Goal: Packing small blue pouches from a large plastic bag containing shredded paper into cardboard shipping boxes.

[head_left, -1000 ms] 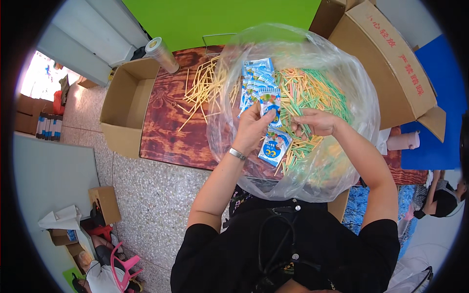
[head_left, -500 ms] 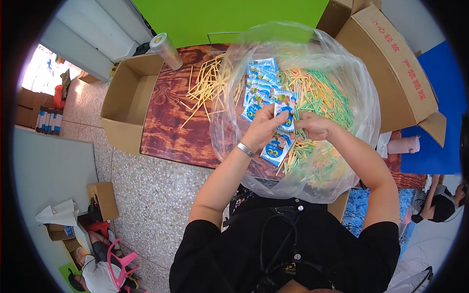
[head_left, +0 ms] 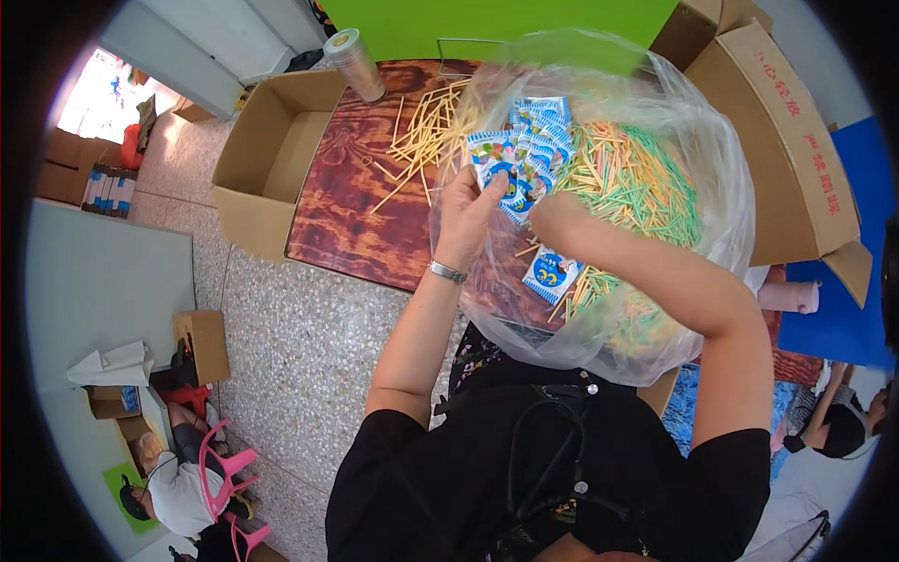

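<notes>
My left hand [head_left: 471,208] grips a blue-and-white printed packet [head_left: 493,159], thumb on its front, at the left side of a large clear plastic bag [head_left: 716,178]. Curled into a rounded shape, my right hand [head_left: 559,225] is just right of it, beside the overlapping packets [head_left: 543,140]; its fingertips and anything in them are hidden. Below that hand lies another blue-and-white packet [head_left: 551,273]. Thin green, orange and yellow sticks [head_left: 637,183] form a big heap on the bag's right side.
Plain yellow sticks [head_left: 431,126] lie loose on the red-brown table [head_left: 351,206]. An open cardboard box [head_left: 272,140] adjoins its left end, near a clear cylindrical container [head_left: 354,66]. A large carton [head_left: 763,150] stands at right, beside a pink cylinder [head_left: 791,296]. Other people sit at lower left and right.
My left hand has moved left with its packet, which now leans leftward. My right hand has drawn in toward the packets, away from the colored sticks. The view has shifted too.
</notes>
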Tool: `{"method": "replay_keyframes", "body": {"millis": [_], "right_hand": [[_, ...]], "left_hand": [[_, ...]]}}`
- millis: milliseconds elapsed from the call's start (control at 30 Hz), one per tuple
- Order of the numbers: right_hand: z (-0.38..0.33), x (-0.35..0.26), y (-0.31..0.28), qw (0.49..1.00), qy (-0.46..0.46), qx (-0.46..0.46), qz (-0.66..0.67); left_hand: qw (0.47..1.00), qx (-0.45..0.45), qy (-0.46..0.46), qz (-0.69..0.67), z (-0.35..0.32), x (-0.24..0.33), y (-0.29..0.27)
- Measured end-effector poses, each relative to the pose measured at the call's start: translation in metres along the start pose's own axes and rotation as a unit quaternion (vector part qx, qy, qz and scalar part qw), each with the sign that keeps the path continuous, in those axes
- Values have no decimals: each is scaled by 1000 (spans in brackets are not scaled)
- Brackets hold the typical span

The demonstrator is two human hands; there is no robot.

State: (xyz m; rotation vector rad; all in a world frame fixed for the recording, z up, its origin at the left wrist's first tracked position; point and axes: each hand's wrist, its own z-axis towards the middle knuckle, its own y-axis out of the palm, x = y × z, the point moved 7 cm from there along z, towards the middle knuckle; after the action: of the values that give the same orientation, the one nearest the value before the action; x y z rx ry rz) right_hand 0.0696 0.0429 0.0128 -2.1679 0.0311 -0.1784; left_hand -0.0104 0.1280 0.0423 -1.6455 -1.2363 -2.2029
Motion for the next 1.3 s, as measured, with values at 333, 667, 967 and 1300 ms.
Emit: {"method": "replay_keyframes", "body": {"millis": [333, 667, 967, 1300], "right_hand": [[29, -50, 31, 983, -5, -58, -173], [40, -27, 12, 990, 27, -95, -102], [25, -57, 8, 967, 23, -44, -248], [-37, 25, -53, 990, -60, 39, 123]], "left_hand": [[995, 22, 10, 92, -5, -9, -20], [993, 28, 0, 112, -9, -4, -20], [980, 49, 39, 190, -9, -7, -33], [905, 52, 190, 376, -25, 23, -16]]}}
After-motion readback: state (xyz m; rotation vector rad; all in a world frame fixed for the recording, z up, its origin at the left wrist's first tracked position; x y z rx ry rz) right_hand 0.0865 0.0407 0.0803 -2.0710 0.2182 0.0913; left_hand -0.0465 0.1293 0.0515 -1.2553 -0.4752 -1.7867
